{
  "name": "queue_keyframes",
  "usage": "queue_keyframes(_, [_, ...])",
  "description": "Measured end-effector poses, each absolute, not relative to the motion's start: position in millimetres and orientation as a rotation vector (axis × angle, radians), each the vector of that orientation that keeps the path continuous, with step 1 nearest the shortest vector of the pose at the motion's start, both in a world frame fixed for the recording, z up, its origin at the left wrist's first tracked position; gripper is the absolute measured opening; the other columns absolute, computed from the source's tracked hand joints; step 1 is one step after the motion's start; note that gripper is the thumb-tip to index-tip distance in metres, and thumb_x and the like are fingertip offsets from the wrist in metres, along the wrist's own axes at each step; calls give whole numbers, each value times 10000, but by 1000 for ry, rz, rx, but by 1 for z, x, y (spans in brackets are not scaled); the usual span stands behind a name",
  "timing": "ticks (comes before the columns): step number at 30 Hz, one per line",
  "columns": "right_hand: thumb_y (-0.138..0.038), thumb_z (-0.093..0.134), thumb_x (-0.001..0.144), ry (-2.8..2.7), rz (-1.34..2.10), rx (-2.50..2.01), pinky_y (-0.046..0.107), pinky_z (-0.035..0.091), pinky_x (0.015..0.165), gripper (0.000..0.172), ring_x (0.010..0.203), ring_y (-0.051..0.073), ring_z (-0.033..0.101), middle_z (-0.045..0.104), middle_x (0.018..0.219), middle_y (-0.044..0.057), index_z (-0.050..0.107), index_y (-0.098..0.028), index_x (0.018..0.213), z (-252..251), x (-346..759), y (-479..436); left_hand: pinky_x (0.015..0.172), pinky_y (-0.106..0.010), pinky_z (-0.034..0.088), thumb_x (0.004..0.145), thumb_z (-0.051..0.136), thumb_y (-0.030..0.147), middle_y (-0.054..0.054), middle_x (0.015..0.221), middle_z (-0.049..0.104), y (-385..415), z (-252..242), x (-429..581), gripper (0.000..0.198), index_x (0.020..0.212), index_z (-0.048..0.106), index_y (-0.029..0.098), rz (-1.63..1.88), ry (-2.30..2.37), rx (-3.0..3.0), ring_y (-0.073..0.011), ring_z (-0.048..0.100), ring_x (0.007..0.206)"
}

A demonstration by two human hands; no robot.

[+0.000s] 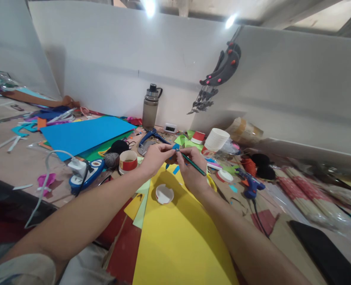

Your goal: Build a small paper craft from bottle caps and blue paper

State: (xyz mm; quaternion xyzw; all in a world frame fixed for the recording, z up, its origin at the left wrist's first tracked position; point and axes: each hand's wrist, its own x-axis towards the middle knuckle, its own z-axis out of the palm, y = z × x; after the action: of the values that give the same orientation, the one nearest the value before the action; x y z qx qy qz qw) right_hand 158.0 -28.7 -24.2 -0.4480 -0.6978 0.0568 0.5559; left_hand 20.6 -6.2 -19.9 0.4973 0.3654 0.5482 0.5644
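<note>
My left hand (157, 158) pinches a small blue piece of paper (176, 147) above the far end of a yellow sheet (181, 245). In my right hand (193, 168) is a dark green pencil (195, 163), its tip at the blue piece. Both hands meet at the middle of the view, fingers closed. Below them, a white round cut cup base (164, 194) rests on the yellow sheet. More small blue strips (176, 170) lie just under my hands.
A red-and-white paper cup ring (128, 161), a blue power strip (86, 176) and a large blue sheet (89, 132) are to the left. To the right lie a blue glue gun (251, 186), stacked white cups (217, 139) and a black phone-like slab (324, 249). A bottle (150, 109) stands behind.
</note>
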Motion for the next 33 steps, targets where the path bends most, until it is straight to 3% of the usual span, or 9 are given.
queue_keyframes(33, [-326,571,883,-1650,141,-1100,316,502,692,104,719,170,625,664,794,12,572,-226,852,-23,157,-30,659,-307,563,650,801,363,-52,698,703,-10,-16,23,293,793,722,120,1302,834,1130,-149,659,620])
